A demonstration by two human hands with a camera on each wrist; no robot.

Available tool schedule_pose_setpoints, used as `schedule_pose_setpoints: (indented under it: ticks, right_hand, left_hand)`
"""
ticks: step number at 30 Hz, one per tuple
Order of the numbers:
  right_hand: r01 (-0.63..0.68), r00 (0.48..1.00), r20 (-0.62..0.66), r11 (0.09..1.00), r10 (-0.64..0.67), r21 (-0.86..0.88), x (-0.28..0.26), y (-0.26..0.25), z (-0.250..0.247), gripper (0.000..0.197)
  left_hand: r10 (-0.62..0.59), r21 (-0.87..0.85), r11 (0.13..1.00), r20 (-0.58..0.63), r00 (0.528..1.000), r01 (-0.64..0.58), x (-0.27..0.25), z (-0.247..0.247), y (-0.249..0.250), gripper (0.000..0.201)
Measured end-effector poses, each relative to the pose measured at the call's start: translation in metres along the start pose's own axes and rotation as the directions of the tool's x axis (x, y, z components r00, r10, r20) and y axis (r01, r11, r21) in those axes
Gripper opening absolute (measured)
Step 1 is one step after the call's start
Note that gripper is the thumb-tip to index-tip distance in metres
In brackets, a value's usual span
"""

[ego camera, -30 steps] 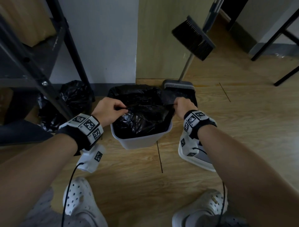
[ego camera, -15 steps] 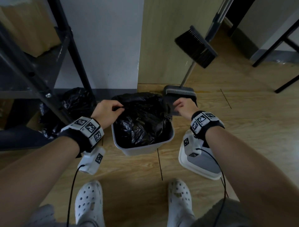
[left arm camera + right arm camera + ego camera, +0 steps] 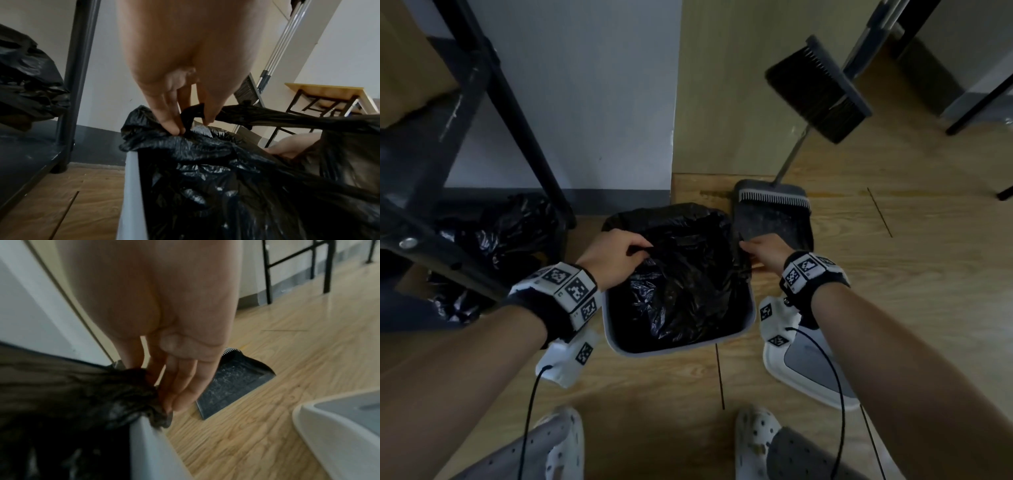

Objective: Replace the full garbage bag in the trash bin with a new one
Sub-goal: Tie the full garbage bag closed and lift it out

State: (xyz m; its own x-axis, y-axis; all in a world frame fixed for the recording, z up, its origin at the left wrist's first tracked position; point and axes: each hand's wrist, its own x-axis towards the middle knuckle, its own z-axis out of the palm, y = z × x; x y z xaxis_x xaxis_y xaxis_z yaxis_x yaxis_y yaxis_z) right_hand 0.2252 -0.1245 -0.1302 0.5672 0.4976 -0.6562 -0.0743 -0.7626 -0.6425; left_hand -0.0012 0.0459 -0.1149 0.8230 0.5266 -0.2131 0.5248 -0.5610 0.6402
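Note:
A white trash bin (image 3: 674,347) stands on the wooden floor in front of me, lined with a crinkled black garbage bag (image 3: 681,274). My left hand (image 3: 616,253) pinches the bag's edge at the bin's left rim; the left wrist view shows the fingers (image 3: 170,120) curled round a twisted strip of the bag (image 3: 226,162) above the bin wall (image 3: 131,186). My right hand (image 3: 763,248) pinches the bag's edge at the right rim; in the right wrist view its fingers (image 3: 180,392) hold gathered plastic (image 3: 115,395) over the bin's corner (image 3: 152,443).
A grey dustpan (image 3: 774,219) and its broom (image 3: 815,89) stand just behind the bin on the right. The bin's white lid (image 3: 811,373) lies on the floor to the right. Another black bag (image 3: 496,236) sits under a dark metal shelf (image 3: 448,164) on the left. My feet in white clogs (image 3: 565,442) are close.
The view has shifted and my feet have stepped closer. Both hands still hold the bag's edges, now slightly farther apart over the bin's two sides.

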Motion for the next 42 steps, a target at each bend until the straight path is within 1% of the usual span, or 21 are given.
schedule_pose_setpoints:
  ticks: [2, 6, 8, 10, 12, 15, 16, 18, 20, 22, 25, 27, 29, 31, 32, 33, 34, 35, 38, 40, 42]
  right_hand:
    - [0.023, 0.999, -0.026, 1.0, -0.023, 0.008, 0.002, -0.003, -0.003, 0.02]
    - [0.128, 0.989, -0.063, 0.989, -0.133, -0.078, -0.005, -0.018, -0.006, 0.028]
    - [0.182, 0.979, -0.065, 0.976, -0.191, -0.12, -0.012, -0.029, -0.008, 0.027]
    - [0.247, 0.966, -0.041, 0.957, -0.255, -0.153, -0.023, -0.039, -0.007, 0.02]
    - [0.299, 0.953, 0.013, 0.931, -0.303, -0.208, -0.032, -0.047, -0.003, 0.008]
    - [0.299, 0.951, 0.144, 0.935, -0.274, -0.19, -0.047, -0.056, 0.004, 0.01]
    - [0.298, 0.951, 0.143, 0.936, -0.274, -0.186, -0.05, -0.059, 0.004, 0.009]
    - [0.3, 0.954, 0.03, 0.938, -0.299, -0.172, -0.05, -0.066, -0.003, 0.011]
    - [0.269, 0.952, -0.103, 0.95, -0.287, -0.158, -0.043, -0.069, -0.013, 0.018]
    - [0.2, 0.968, -0.124, 0.969, -0.219, -0.148, -0.031, -0.072, -0.017, 0.027]
    - [0.136, 0.988, -0.042, 0.974, -0.146, -0.182, -0.013, -0.079, -0.013, 0.035]
    - [0.095, 0.995, 0.005, 0.971, -0.096, -0.218, -0.001, -0.087, -0.007, 0.042]
    - [0.06, 0.998, 0.036, 0.942, -0.051, -0.33, 0.01, -0.092, -0.001, 0.052]
    - [0.061, 0.998, 0.06, 0.853, -0.034, -0.518, 0.022, -0.095, 0.005, 0.058]
    - [0.085, 0.996, 0.07, 0.788, -0.054, -0.61, 0.025, -0.097, 0.006, 0.051]
    - [0.113, 0.994, 0.069, 0.723, -0.09, -0.681, 0.026, -0.099, 0.007, 0.039]
    - [0.134, 0.99, 0.062, 0.68, -0.129, -0.72, 0.024, -0.102, 0.007, 0.029]
    - [0.154, 0.984, 0.049, 0.668, -0.173, -0.728, 0.024, -0.104, 0.005, 0.025]
    - [0.219, 0.957, 0.004, 0.715, -0.29, -0.664, 0.016, -0.114, -0.004, 0.031]
    - [0.286, 0.936, 0.014, 0.736, -0.352, -0.613, 0.007, -0.123, -0.007, 0.027]
    - [0.359, 0.921, 0.063, 0.77, -0.385, -0.527, -0.002, -0.132, -0.008, 0.017]
  left_hand:
    - [0.035, 0.07, 0.997, -0.009, 0.999, -0.034, -0.002, -0.001, 0.0, 0.021]
    - [0.141, 0.265, 0.955, -0.015, 0.99, -0.132, -0.01, -0.008, 0.007, 0.024]
    - [0.203, 0.322, 0.929, -0.025, 0.979, -0.184, -0.017, -0.014, 0.01, 0.024]
    - [0.267, 0.343, 0.909, -0.049, 0.962, -0.235, -0.022, -0.02, 0.014, 0.024]
    - [0.313, 0.37, 0.886, -0.034, 0.949, -0.279, -0.027, -0.025, 0.018, 0.025]
    - [0.381, 0.391, 0.852, -0.009, 0.924, -0.348, -0.04, -0.025, 0.022, 0.025]
    - [0.428, 0.404, 0.827, -0.003, 0.904, -0.391, -0.045, -0.025, 0.023, 0.023]
    - [0.52, 0.433, 0.766, 0.017, 0.854, -0.475, -0.053, -0.023, 0.022, 0.02]
    - [0.594, 0.462, 0.704, 0.033, 0.804, -0.539, -0.057, -0.019, 0.019, 0.032]
    - [0.631, 0.477, 0.662, 0.061, 0.774, -0.578, -0.056, -0.018, 0.018, 0.043]
    - [0.647, 0.493, 0.63, 0.094, 0.757, -0.6, -0.051, -0.015, 0.014, 0.05]
    - [0.642, 0.489, 0.633, 0.102, 0.76, -0.6, -0.046, -0.012, 0.011, 0.05]
    - [0.644, 0.484, 0.629, 0.114, 0.757, -0.608, -0.043, -0.009, 0.007, 0.049]
    - [0.638, 0.482, 0.625, 0.14, 0.758, -0.615, -0.042, -0.007, 0.003, 0.05]
    - [0.634, 0.48, 0.625, 0.147, 0.759, -0.615, -0.041, -0.006, 0.001, 0.05]
    - [0.632, 0.478, 0.626, 0.152, 0.76, -0.616, -0.042, -0.006, 0.0, 0.051]
    - [0.629, 0.474, 0.627, 0.16, 0.76, -0.619, -0.042, -0.006, 0.0, 0.05]
    - [0.628, 0.472, 0.624, 0.17, 0.759, -0.623, -0.042, -0.006, -0.001, 0.05]
    - [0.635, 0.485, 0.602, 0.192, 0.748, -0.635, -0.043, -0.006, 0.0, 0.047]
    - [0.629, 0.487, 0.596, 0.212, 0.748, -0.639, -0.045, -0.005, -0.001, 0.045]
    - [0.607, 0.49, 0.601, 0.233, 0.76, -0.631, -0.048, -0.007, 0.004, 0.043]
